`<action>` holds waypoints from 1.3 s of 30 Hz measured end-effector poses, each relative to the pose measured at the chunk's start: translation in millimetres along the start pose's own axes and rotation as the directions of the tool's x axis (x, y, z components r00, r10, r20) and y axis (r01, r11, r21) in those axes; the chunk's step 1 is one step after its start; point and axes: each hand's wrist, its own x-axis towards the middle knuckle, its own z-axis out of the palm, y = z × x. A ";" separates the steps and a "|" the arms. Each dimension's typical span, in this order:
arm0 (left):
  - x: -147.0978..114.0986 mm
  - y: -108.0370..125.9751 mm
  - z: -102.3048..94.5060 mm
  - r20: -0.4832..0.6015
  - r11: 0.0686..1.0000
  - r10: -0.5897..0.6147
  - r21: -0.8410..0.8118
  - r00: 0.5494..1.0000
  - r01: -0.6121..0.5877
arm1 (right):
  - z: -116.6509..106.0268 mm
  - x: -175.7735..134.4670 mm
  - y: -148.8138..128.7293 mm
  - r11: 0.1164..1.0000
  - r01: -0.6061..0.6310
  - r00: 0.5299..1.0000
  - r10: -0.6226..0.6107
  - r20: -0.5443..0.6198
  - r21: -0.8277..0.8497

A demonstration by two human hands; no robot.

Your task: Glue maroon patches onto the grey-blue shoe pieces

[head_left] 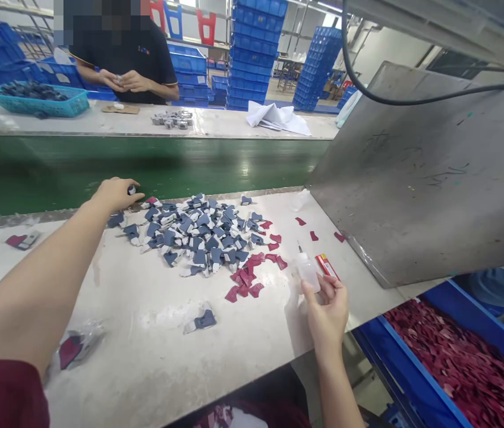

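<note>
My left hand is stretched out to the far edge of the white table, beside the green belt. Between its thumb and fingers is a small dark piece with a light end, mostly covered. My right hand grips a translucent squeeze bottle with a thin needle tip pointing up. Left of the bottle lie loose maroon pieces. A heap of dark blue and white pieces spreads across the table's middle. One such piece lies apart, nearer to me.
A red and yellow small box lies behind my right hand. A metal panel leans at the right, above a blue bin of maroon pieces. Across the green belt, a co-worker holds something small.
</note>
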 end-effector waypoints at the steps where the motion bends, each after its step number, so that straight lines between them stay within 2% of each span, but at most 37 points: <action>1: 1.5 -1.1 1.5 0.007 1.000 0.001 0.015 1.000 -0.001 | -1.6 -1.3 1.0 1.000 0.020 1.000 -0.019 0.020 -0.017; 5: -9.6 1.6 -3.3 0.005 1.000 0.009 0.027 1.000 -0.009 | -5.9 -2.0 6.8 0.988 0.141 0.988 -0.137 0.069 -0.060; 8: -39.7 14.8 -15.4 -0.037 0.997 0.079 -0.016 0.996 -0.080 | -6.6 2.3 11.9 0.946 0.262 0.964 -0.249 0.089 -0.190; 12: -104.9 37.6 -25.7 -0.070 0.978 0.190 -0.076 0.979 -0.195 | -6.7 5.9 15.0 0.870 0.398 0.915 -0.352 0.197 -0.293; 15: -159.2 45.9 -20.7 -0.009 0.957 0.232 -0.178 0.973 -0.229 | -8.4 2.6 14.0 0.827 0.465 0.884 -0.409 0.228 -0.317; 17: -191.3 47.7 -11.7 0.074 0.945 0.249 -0.237 0.966 -0.226 | -9.6 -1.8 10.7 0.793 0.490 0.872 -0.449 0.195 -0.362; 19: -219.2 50.9 0.0 0.115 0.933 0.288 -0.258 0.951 -0.251 | -8.8 -7.1 4.7 0.755 0.517 0.847 -0.518 0.115 -0.403; 21: -244.9 59.0 12.3 0.055 0.921 0.321 -0.251 0.946 -0.298 | -4.8 -12.8 -3.0 0.718 0.575 0.797 -0.600 0.069 -0.392; 22: -257.6 65.3 18.4 0.002 0.916 0.326 -0.248 0.946 -0.315 | -1.5 -15.7 -6.8 0.700 0.618 0.771 -0.629 0.099 -0.358; 24: -283.5 81.4 30.6 -0.089 0.909 0.302 -0.273 0.949 -0.315 | 7.4 -21.2 -13.3 0.669 0.700 0.714 -0.646 0.270 -0.251; 26: -308.3 99.0 43.9 -0.116 0.894 0.262 -0.344 0.958 -0.286 | 17.1 -26.0 -17.4 0.662 0.732 0.649 -0.609 0.456 -0.159; 27: -319.2 107.0 51.2 -0.121 0.884 0.243 -0.381 0.963 -0.271 | 21.5 -27.9 -18.7 0.667 0.731 0.632 -0.583 0.510 -0.143; 30: -341.0 123.1 73.5 -0.172 0.858 0.161 -0.462 0.972 -0.224 | 30.2 -30.3 -21.8 0.684 0.709 0.646 -0.531 0.548 -0.173; 33: -346.3 128.5 86.9 -0.225 0.834 0.075 -0.519 0.971 -0.185 | 32.0 -28.7 -26.5 0.709 0.670 0.676 -0.461 0.575 -0.220; 36: -345.0 129.6 86.8 -0.218 0.777 0.053 -0.603 0.975 -0.177 | 30.8 -27.0 -31.9 0.775 0.579 0.731 -0.356 0.583 -0.252; 39: -346.4 130.3 82.2 -0.152 0.643 0.000 -0.757 0.988 -0.117 | 29.9 -31.3 -36.7 0.879 0.426 0.786 -0.243 0.568 -0.214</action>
